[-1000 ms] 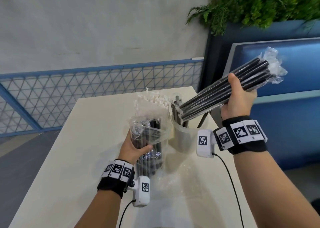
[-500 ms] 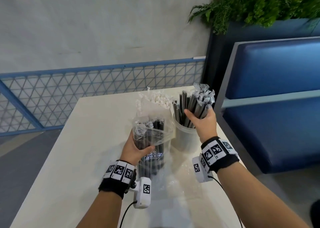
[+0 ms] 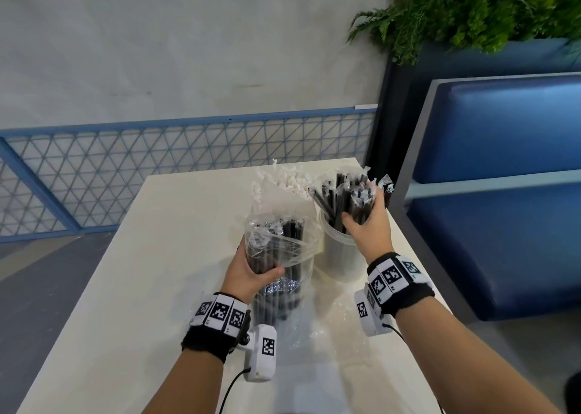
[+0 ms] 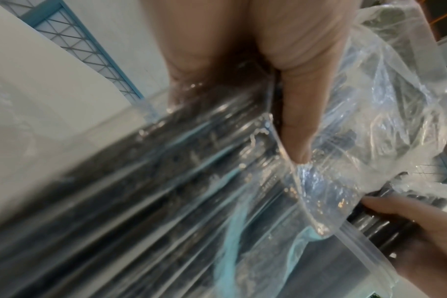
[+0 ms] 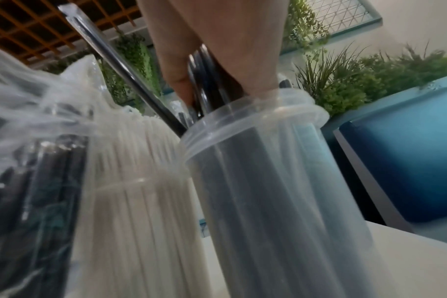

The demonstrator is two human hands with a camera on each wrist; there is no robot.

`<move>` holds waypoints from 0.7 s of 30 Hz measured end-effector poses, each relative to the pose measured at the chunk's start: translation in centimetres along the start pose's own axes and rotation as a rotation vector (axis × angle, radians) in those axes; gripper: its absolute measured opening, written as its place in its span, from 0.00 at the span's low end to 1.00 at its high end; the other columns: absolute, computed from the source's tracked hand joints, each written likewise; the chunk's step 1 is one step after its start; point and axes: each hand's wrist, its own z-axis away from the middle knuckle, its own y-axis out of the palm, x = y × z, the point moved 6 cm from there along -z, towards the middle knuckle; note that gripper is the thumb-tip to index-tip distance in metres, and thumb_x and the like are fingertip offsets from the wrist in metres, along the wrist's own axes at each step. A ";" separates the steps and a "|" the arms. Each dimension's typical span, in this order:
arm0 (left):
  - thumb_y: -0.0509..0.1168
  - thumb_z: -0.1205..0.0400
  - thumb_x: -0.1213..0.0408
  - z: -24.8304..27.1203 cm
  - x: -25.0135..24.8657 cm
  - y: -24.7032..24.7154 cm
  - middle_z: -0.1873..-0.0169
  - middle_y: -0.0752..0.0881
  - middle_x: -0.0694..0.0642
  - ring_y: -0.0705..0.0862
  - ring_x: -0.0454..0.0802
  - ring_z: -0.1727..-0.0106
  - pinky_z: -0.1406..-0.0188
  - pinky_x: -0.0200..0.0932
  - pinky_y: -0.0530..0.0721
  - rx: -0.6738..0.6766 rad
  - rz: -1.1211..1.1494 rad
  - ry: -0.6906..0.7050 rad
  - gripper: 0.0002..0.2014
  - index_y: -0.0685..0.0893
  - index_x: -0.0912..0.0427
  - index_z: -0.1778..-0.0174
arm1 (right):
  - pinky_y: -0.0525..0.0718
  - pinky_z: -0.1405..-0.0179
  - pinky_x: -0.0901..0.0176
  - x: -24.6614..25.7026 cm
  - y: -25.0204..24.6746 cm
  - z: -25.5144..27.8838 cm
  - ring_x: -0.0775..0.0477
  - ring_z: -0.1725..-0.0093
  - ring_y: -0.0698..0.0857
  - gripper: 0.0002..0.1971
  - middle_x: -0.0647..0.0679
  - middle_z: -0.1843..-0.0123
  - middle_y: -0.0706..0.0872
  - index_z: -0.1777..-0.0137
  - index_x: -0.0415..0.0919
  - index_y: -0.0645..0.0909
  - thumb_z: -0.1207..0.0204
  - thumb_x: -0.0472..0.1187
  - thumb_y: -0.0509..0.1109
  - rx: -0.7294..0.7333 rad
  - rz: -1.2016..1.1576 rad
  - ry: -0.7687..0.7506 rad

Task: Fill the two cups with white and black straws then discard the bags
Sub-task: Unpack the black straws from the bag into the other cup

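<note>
My left hand (image 3: 251, 272) grips a clear bag of black straws (image 3: 278, 256) standing upright on the table; the thumb (image 4: 297, 129) presses the plastic. My right hand (image 3: 366, 221) holds a bundle of black straws (image 3: 349, 196) whose lower ends sit inside the right clear cup (image 3: 341, 256). In the right wrist view the fingers (image 5: 181, 80) wrap the bundle just above the cup rim (image 5: 255, 113). One black straw (image 5: 125, 66) leans out to the left. Behind the bag stands the second cup (image 5: 140, 211), full of white straws (image 3: 292, 181).
A crumpled clear plastic bag (image 3: 314, 328) lies on the white table (image 3: 151, 272) between my wrists. A blue bench (image 3: 503, 225) runs along the table's right edge, with a planter of greenery (image 3: 471, 8) behind it. A blue mesh fence (image 3: 157, 168) stands beyond the table.
My right hand swung the black straw bundle down from high at the right and stood it in the right cup, then pushed it lower. The left hand kept holding the bag.
</note>
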 end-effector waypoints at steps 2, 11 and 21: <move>0.76 0.34 0.77 -0.1 0.0 0.0 0.51 0.83 0.43 0.81 0.32 0.50 0.58 0.18 0.78 0.003 0.010 0.002 0.34 0.71 0.60 0.33 | 0.63 0.23 0.66 1.0 0.3 0.6 0.50 0.26 0.68 0.44 0.44 0.25 0.67 0.22 0.41 0.57 0.36 0.30 0.76 -0.006 0.058 -0.161; 0.77 0.36 0.77 -0.2 0.4 0.3 0.45 0.84 0.52 0.84 0.47 0.43 0.41 0.35 0.82 -0.002 0.021 -0.007 0.36 0.71 0.59 0.33 | 0.52 0.26 0.25 4.5 2.5 1.2 0.38 0.20 0.53 0.10 0.48 0.24 0.60 0.54 0.54 0.84 0.29 0.57 0.69 -0.109 0.625 -0.523; 0.77 0.36 0.77 0.3 0.3 0.0 0.52 0.85 0.46 0.85 0.29 0.56 0.46 0.30 0.84 0.024 0.022 0.015 0.32 0.73 0.56 0.39 | 0.55 0.23 0.45 4.0 0.0 1.9 0.44 0.24 0.61 0.20 0.43 0.26 0.66 0.37 0.47 0.79 0.28 0.49 0.72 -0.290 0.514 -0.355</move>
